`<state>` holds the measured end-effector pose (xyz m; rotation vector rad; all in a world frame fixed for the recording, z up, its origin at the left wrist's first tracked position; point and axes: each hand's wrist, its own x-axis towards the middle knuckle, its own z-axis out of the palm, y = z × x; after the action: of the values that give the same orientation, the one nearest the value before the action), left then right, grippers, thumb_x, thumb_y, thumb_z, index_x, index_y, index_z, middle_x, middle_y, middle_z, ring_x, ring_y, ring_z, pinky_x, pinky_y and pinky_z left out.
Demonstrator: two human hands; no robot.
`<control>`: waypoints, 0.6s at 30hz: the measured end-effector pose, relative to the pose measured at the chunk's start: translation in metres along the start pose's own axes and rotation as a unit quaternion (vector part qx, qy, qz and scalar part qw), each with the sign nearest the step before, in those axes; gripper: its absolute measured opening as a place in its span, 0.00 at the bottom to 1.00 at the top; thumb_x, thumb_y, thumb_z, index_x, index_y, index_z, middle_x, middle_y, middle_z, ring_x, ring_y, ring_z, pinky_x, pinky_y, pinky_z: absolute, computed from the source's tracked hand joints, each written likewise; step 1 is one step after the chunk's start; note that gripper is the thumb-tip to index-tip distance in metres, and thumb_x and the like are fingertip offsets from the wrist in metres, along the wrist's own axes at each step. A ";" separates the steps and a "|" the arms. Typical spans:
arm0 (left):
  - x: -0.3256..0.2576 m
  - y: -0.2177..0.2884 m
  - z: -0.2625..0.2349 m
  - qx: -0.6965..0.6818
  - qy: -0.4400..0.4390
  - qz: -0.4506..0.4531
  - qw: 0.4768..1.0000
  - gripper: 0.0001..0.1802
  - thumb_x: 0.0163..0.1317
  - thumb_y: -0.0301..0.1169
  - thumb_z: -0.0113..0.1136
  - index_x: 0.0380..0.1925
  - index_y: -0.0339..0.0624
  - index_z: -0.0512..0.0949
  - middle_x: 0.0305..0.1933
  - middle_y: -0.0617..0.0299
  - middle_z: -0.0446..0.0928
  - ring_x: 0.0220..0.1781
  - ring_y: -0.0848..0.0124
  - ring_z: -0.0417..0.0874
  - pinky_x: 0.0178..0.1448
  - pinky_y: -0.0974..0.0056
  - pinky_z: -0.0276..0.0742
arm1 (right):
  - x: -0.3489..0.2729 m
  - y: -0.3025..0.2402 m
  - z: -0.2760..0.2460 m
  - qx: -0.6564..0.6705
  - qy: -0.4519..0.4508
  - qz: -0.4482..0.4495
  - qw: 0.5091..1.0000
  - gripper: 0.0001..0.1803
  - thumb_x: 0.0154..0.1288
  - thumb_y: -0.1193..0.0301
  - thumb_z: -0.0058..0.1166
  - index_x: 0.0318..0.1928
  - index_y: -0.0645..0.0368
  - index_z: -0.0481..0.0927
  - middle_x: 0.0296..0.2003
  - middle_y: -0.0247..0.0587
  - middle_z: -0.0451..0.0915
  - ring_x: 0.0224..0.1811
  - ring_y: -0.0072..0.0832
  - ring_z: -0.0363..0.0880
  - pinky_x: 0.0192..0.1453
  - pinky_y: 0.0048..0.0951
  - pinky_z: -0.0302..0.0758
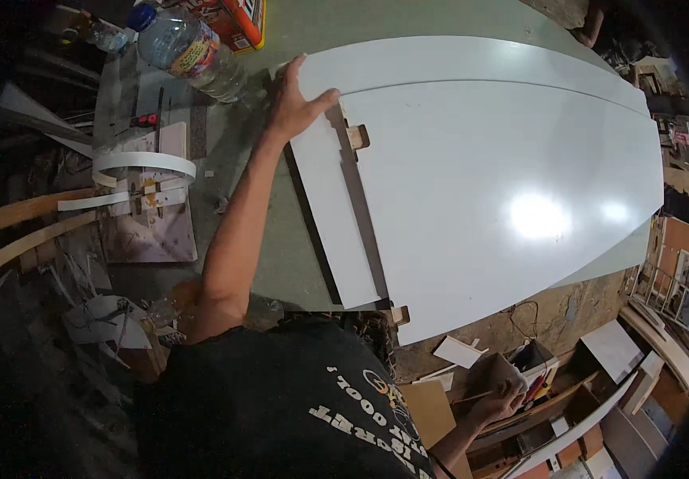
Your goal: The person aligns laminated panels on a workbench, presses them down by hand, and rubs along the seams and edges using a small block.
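Two white panels lie stacked on the green table [280, 263]. The large upper panel [456, 160] has notches with bare wood along its left edge and overhangs the near side of the table. Beneath it, the lower white panel [332, 215] sticks out at the left and far sides. My left hand [300, 108] rests on the lower panel's far left corner, thumb spread away from the fingers. Down at the right, my right hand [500, 403] is among the tools below the table, fingers curled; a thin stick shows beside it, and what they hold is unclear.
A plastic bottle [188, 52] and a red-and-yellow tin [236, 24] stand at the far left. A curved white strip [144, 162] sits on a stained board [148, 239]. Screwdrivers [538, 389] and wood offcuts [460, 351] lie at lower right.
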<state>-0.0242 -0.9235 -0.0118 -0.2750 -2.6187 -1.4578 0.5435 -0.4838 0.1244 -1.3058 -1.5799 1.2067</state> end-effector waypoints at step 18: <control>-0.015 0.022 0.003 0.123 0.050 0.052 0.990 0.58 0.51 0.45 0.78 0.74 0.37 0.52 0.72 0.39 0.59 0.74 0.44 0.60 0.77 0.41 0.56 | -0.023 -0.041 0.037 -0.005 -0.043 -0.031 0.999 0.16 0.76 0.67 0.56 0.58 0.60 0.75 0.44 0.39 0.80 0.44 0.28 0.79 0.46 0.30 0.78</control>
<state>-0.0043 -0.9112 0.0023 -0.2976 -2.6248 -1.0732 0.5018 -0.5152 0.1534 -1.2181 -1.6770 1.2318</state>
